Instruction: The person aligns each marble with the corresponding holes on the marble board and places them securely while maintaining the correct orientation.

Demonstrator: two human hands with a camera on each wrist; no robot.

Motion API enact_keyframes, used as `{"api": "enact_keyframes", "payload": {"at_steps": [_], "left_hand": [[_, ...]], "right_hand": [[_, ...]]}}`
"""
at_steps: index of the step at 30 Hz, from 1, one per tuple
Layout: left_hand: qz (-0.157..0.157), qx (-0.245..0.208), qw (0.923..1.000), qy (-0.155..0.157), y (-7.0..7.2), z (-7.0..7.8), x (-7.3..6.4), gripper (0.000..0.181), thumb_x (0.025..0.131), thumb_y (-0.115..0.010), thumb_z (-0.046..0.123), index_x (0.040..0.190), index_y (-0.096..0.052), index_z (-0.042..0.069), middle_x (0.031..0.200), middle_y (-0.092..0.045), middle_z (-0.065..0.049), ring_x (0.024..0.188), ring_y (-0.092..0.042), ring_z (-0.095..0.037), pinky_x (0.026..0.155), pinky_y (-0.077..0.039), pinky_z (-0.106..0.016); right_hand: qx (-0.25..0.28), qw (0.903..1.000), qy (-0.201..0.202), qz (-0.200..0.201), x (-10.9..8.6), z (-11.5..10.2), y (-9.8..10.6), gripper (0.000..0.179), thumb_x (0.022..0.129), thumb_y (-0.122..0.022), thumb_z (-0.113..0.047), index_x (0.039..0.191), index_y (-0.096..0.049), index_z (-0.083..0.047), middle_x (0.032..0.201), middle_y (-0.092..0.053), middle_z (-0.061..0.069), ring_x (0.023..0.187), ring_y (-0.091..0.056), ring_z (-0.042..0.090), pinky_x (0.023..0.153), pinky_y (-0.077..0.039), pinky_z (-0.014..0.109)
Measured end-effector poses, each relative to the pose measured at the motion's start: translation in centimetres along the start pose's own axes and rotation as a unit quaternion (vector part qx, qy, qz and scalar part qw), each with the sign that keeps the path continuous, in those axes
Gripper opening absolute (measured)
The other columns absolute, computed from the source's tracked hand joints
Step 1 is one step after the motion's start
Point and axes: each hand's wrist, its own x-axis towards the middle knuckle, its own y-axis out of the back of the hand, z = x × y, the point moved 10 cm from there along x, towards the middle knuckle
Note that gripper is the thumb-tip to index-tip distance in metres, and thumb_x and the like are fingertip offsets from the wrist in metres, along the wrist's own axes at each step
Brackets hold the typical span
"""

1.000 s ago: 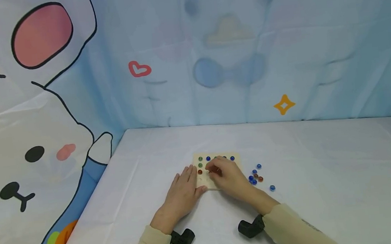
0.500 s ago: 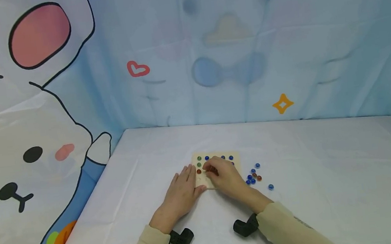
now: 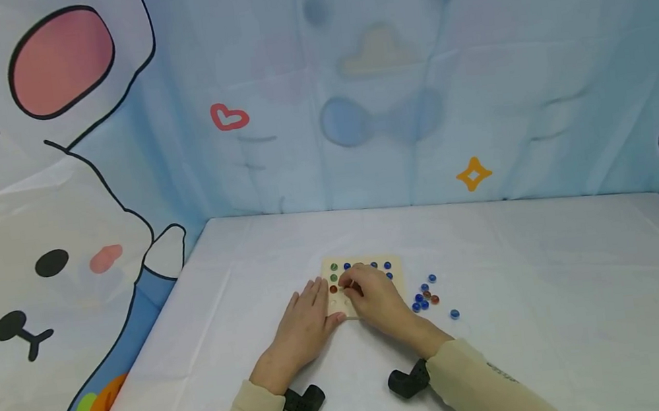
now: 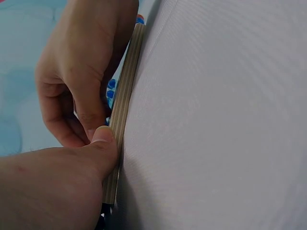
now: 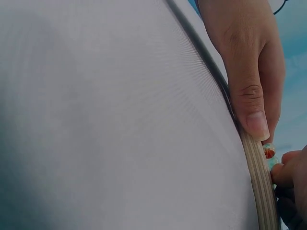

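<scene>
My left hand (image 3: 302, 328) lies straight-fingered against one board (image 3: 341, 309); my right hand (image 3: 378, 300) curls over it, perhaps pinching something, I can't tell. Beside it, on the surface (image 3: 558, 288): six loose blue marbles (image 3: 425, 304), two brown marbles (image 3: 434, 299).

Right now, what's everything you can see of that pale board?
The pale board looks wooden, squarish, with a layered edge. It lies flat on the white cloth. Green, blue and brown marbles sit on it; some near hollows look empty. The left hand rests against its left side, thumb at the near edge; the right hand hides its middle.
</scene>
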Motion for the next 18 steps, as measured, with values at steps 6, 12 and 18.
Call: {"api": "enact_keyframes", "payload": {"at_steps": [6, 12, 18], "left_hand": [[0.006, 0.001, 1.0, -0.007, 0.2, 0.1, 0.0, 0.069, 0.103, -0.048, 0.041, 0.151, -0.033, -0.007, 0.156, -0.036, -0.023, 0.146, -0.035, -0.036, 0.117, -0.033, -0.056], [0.004, -0.003, 1.0, -0.003, 0.1, 0.0, 0.0, 0.069, 0.104, -0.047, 0.042, 0.151, -0.032, -0.006, 0.157, -0.035, -0.022, 0.148, -0.033, -0.035, 0.118, -0.032, -0.055], [0.001, -0.005, 1.0, 0.0, -0.1, -0.1, 0.0, 0.069, 0.104, -0.047, 0.042, 0.151, -0.032, -0.006, 0.158, -0.034, -0.021, 0.148, -0.032, -0.035, 0.118, -0.031, -0.055]], "right_hand": [[0.017, 0.9997, 0.019, -0.002, -0.4, -0.2, 0.5, 0.016, 0.088, -0.07, 0.003, 0.1, -0.069, -0.007, 0.091, -0.068, 0.004, 0.077, -0.056, 0.009, 0.069, -0.05, 0.025], [0.047, 0.9986, 0.022, -0.005, -0.7, -0.1, 1.0, 0.02, 0.087, -0.068, 0.005, 0.104, -0.068, -0.005, 0.092, -0.07, 0.005, 0.078, -0.06, 0.009, 0.069, -0.051, 0.023], [0.044, 0.9979, 0.047, 0.009, -1.3, -0.4, 2.0, 0.022, 0.086, -0.068, 0.008, 0.105, -0.069, -0.003, 0.096, -0.071, 0.007, 0.081, -0.064, 0.011, 0.072, -0.056, 0.026]]}}
